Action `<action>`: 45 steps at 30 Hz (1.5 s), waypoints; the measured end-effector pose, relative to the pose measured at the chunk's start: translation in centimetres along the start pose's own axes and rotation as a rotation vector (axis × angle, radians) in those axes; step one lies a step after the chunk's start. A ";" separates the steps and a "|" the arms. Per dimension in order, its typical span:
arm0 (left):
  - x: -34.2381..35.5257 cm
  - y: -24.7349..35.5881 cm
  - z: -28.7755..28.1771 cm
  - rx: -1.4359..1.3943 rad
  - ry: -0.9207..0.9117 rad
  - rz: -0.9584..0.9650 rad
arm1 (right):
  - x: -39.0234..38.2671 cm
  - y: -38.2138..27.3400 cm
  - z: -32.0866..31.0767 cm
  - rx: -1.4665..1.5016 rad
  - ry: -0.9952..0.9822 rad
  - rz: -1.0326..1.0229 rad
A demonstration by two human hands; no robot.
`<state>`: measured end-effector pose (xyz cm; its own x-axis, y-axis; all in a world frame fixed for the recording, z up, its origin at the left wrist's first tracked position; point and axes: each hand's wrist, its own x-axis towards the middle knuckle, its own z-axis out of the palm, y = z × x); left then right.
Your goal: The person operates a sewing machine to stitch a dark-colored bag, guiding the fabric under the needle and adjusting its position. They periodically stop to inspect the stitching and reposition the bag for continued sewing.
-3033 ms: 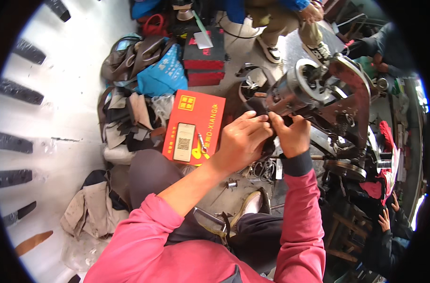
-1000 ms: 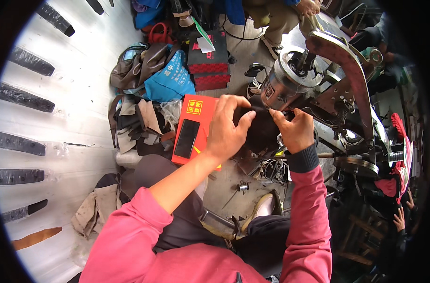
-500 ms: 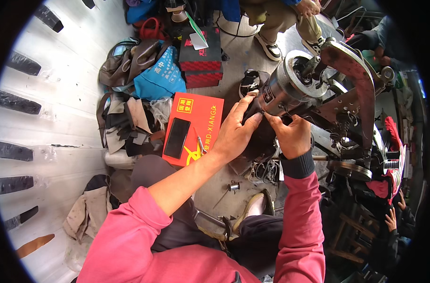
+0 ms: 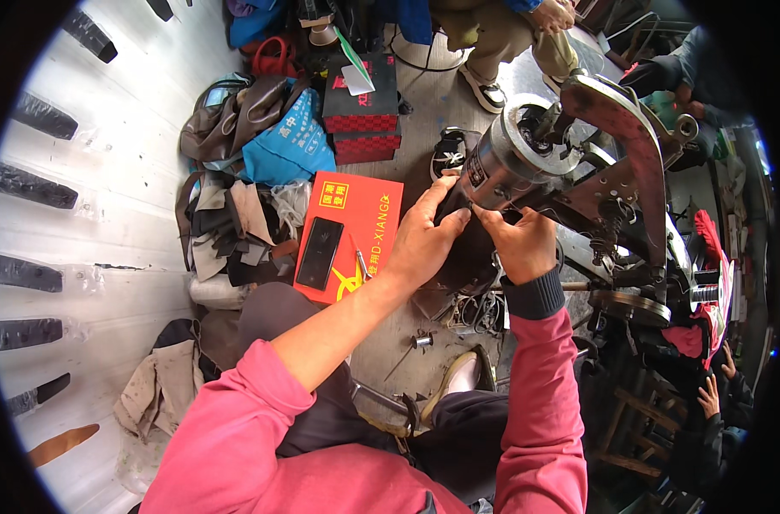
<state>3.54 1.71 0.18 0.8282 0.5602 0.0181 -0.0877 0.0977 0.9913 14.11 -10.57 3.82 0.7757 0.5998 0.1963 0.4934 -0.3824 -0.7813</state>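
A metal shoe-patching sewing machine point(image 4: 494, 176), with a thick round head and a rust-brown arm, stands in front of me to the right. Under its head lies a dark brown leather piece point(image 4: 464, 267), whose full shape is hidden by my hands and the machine. My left hand point(image 4: 420, 244) presses it from the left, fingers stretched forward along the head and thumb pointing at the right thumb. From the right, my right hand point(image 4: 527, 244) pinches the leather's edge just below the head. The stitching point itself is hidden.
A red shoebox point(image 4: 377, 214) carries a black phone point(image 4: 320, 253) and a small slim tool. Behind are stacked dark boxes point(image 4: 360, 98), bags point(image 4: 287, 141) and a black sneaker point(image 4: 449, 156). Leather scraps point(image 4: 227, 227) lie left. A flat wheel point(image 4: 630, 308) projects right. Other people sit nearby.
The machine's head and arm sit slightly farther left in the picture. Both hands have shifted slightly left with them, keeping their grip on the leather.
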 end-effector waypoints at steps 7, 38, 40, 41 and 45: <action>0.4 1.0 0.4 0.031 0.001 -0.002 | 0.0 0.8 -0.1 -0.127 -0.055 0.004; 0.8 0.1 0.3 0.067 0.024 0.071 | -0.1 0.8 -3.6 -0.038 -0.119 -0.087; 0.7 0.2 0.2 0.077 0.016 0.080 | -0.1 1.4 -3.2 0.022 -0.094 -0.131; 0.7 0.2 0.2 0.072 0.015 0.074 | -0.1 1.7 -3.0 0.073 -0.086 -0.080; 0.5 0.7 0.3 0.048 0.008 0.053 | 0.0 2.7 -2.5 0.078 -0.002 -0.095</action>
<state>4.09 1.79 0.89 0.8184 0.5705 0.0694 -0.1040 0.0282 0.9942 16.43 -13.33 3.19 0.7261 0.6322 0.2703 0.5323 -0.2681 -0.8030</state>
